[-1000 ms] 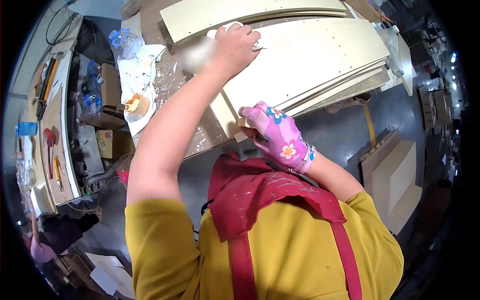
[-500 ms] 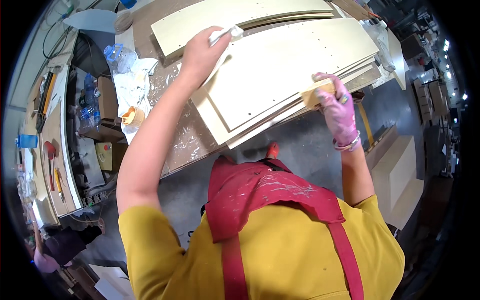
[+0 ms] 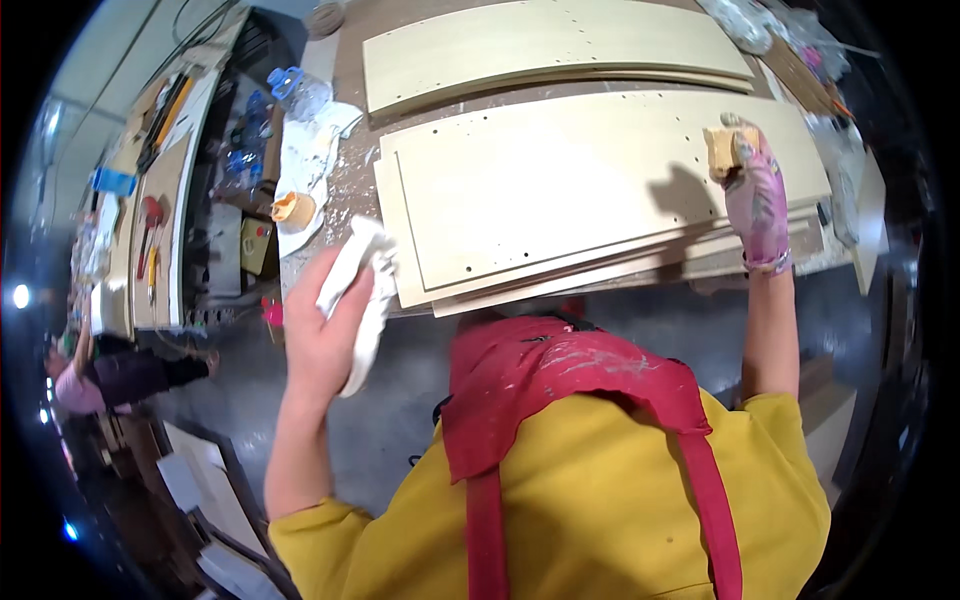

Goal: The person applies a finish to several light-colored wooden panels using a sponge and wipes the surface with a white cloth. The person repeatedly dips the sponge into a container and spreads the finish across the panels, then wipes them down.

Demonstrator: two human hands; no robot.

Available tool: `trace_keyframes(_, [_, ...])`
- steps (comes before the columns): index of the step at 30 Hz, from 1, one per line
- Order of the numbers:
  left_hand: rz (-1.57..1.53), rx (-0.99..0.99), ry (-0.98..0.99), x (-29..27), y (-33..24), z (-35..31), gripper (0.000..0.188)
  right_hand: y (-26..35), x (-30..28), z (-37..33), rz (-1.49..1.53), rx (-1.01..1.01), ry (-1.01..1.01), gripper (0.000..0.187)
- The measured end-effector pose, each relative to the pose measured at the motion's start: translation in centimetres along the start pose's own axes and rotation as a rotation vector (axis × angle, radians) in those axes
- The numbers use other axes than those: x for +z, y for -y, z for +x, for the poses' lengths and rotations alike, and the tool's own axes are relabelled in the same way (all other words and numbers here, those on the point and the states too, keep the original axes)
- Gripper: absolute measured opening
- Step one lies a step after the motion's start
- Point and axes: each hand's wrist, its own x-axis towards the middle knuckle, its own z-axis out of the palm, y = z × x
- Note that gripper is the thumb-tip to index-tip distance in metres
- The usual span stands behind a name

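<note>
A crumpled white cloth (image 3: 372, 315) is gripped between the thumb and fingers of my left hand (image 3: 318, 345), off the near left corner of a pale wooden panel (image 3: 560, 185). The panel tops a stack and has small dark holes along its edges. Over its right part, my right hand (image 3: 758, 205), in a stained pink glove, pinches a tan block (image 3: 720, 152) that looks like a sanding block. Its shadow falls on the panel, apart from the hand. Beyond lies a second stack of curved panels (image 3: 540, 40).
On the table's left are a white rag (image 3: 305, 160), a clear bottle with a blue cap (image 3: 298, 92) and a small tub of orange-tan paste (image 3: 293, 208). A side bench (image 3: 170, 190) holds tools. Plastic bags (image 3: 740, 25) lie far right. Another person (image 3: 110, 380) is at far left.
My left hand has drawn the cloth back from above the panel's far left edge to its near left corner. My right hand has gone from the near edge to above the panel. The view has shifted.
</note>
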Motion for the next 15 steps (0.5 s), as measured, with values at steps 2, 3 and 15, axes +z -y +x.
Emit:
trace_keyframes(2, [-0.321, -0.031, 0.059, 5.2, -1.9, 0.5, 0.022, 1.1, 2.5, 3.2, -0.032, -0.030, 0.133, 0.036])
trace_keyframes(3, [-0.366, -0.022, 0.077, 8.3, -2.4, 1.0, 0.023, 2.0, 5.6, 4.4, -0.048, -0.058, 0.266, 0.037])
trace_keyframes(15, [0.489, 0.194, -0.039, 21.5, 1.9, 7.6, 0.032, -4.1, 29.0, 0.8, -0.639, -0.433, 1.789, 0.037])
